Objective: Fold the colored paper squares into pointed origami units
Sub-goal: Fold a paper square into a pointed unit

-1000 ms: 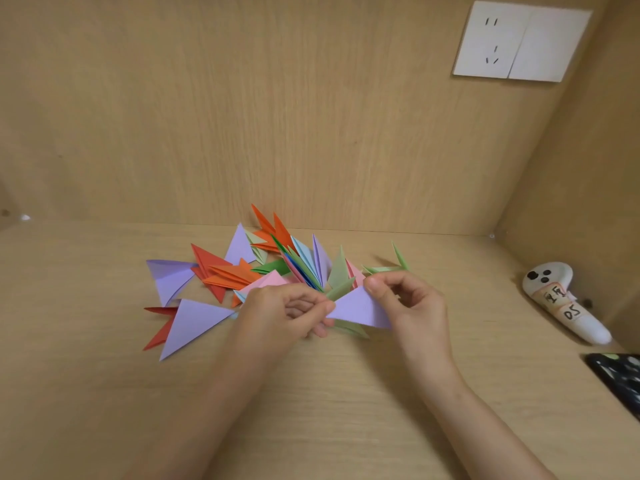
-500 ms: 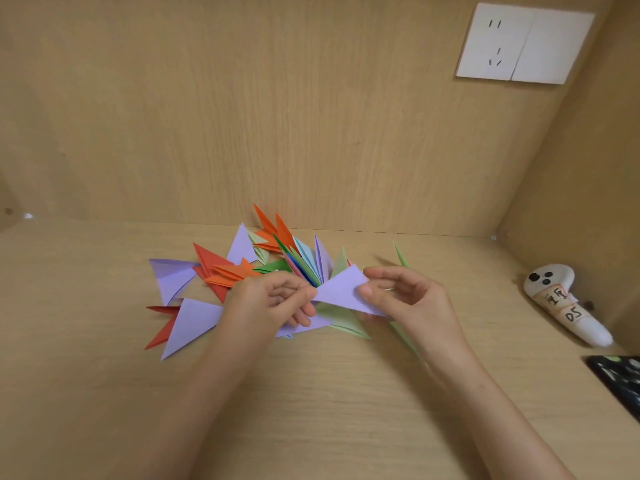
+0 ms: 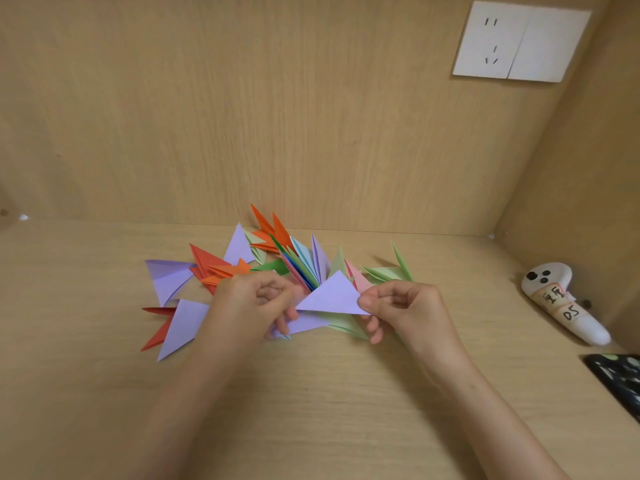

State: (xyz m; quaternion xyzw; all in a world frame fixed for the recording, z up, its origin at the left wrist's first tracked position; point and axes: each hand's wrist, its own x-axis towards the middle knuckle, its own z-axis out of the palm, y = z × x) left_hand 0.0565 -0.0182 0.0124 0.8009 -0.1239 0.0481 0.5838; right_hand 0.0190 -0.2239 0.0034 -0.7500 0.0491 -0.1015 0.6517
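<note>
A purple paper triangle point(image 3: 332, 295) is held above the wooden desk between both hands. My left hand point(image 3: 252, 303) pinches its left corner with curled fingers. My right hand point(image 3: 401, 306) pinches its right corner between thumb and forefinger. Behind and around the hands lies a pile of folded pointed units point(image 3: 242, 261) in purple, orange, red, green, pink and blue. A fanned stack of colored papers point(image 3: 304, 261) stands just behind the triangle. A purple unit point(image 3: 180, 327) lies at the left front of the pile.
A white controller point(image 3: 561, 303) with a handwritten label lies at the right by the side wall. A dark object point(image 3: 620, 379) sits at the right edge. A white wall socket point(image 3: 519, 41) is on the back wall. The desk point(image 3: 311, 410) is light wood.
The purple triangle has been turned so its point now faces up and its long edge lies lower. Both hands have shifted slightly while keeping hold of its corners.
</note>
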